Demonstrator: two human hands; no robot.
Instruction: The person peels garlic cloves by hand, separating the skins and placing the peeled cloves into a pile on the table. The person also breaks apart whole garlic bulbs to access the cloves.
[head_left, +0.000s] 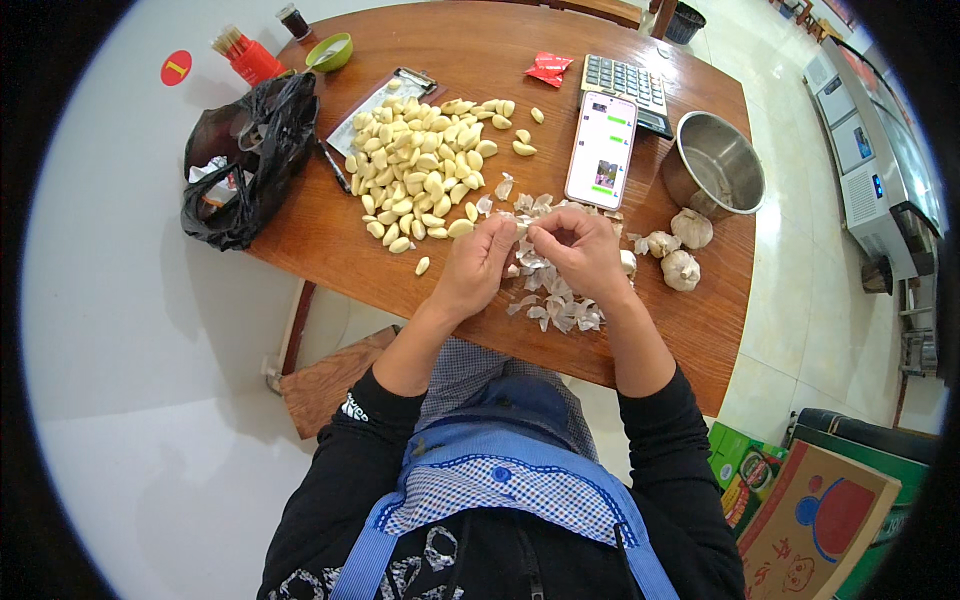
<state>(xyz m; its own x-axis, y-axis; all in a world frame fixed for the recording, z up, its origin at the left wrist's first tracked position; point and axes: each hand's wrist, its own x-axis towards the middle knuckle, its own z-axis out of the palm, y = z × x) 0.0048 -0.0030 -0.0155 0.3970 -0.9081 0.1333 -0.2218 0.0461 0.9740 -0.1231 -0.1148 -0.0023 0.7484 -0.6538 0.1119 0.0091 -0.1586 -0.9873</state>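
Note:
Over the table's front half, my left hand (482, 261) pinches a garlic clove (523, 227) between thumb and fingers. My right hand (581, 251) meets it there, fingertips drawn together at the clove; whether they grip a bit of skin is too small to tell. Papery garlic skins (559, 304) lie scattered beneath and between both hands. To the left spreads a large heap of peeled garlic cloves (420, 157), with a single peeled clove (423, 265) apart near the edge. Three whole garlic bulbs (681, 270) sit right of my right hand.
A phone (602, 150) leans on a calculator (624, 81) beyond my hands. The steel pot (712, 161) stands right. A clipboard (352, 124) lies partly under the cloves, beside a pen (335, 166). A black plastic bag (251, 161), green bowl (330, 52) and red toothpick holder (255, 64) line the left.

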